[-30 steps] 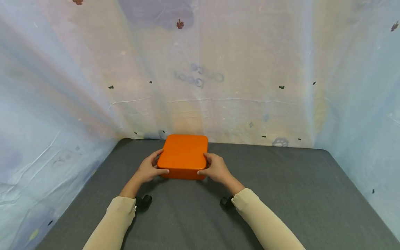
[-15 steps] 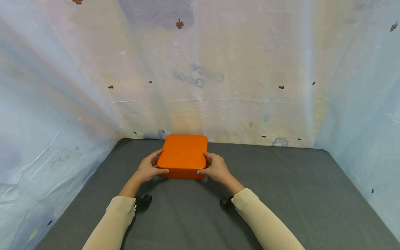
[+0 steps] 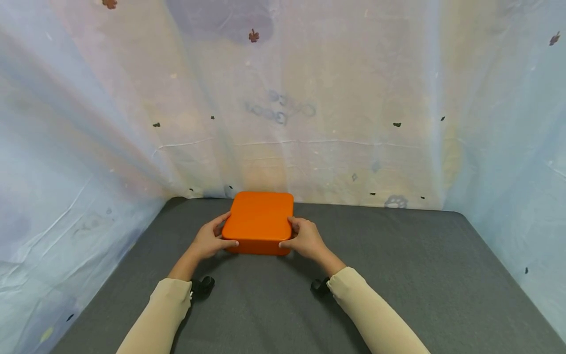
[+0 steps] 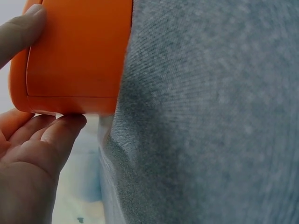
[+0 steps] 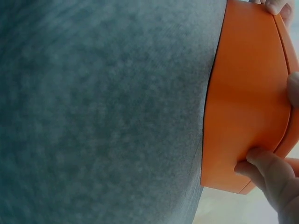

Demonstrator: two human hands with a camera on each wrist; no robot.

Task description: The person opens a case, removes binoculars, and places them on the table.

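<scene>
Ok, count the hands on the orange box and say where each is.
2, both showing in the head view: the left hand grips the left side of the orange box, and the right hand grips its right side.

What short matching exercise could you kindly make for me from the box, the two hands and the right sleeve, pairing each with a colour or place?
Column one:
1. box
2. left hand
3. right hand
4. right sleeve

Column two:
A. at the box's right side
B. pale cream
C. orange
D. at the box's left side

Right pairs: 1-C, 2-D, 3-A, 4-B.
</scene>
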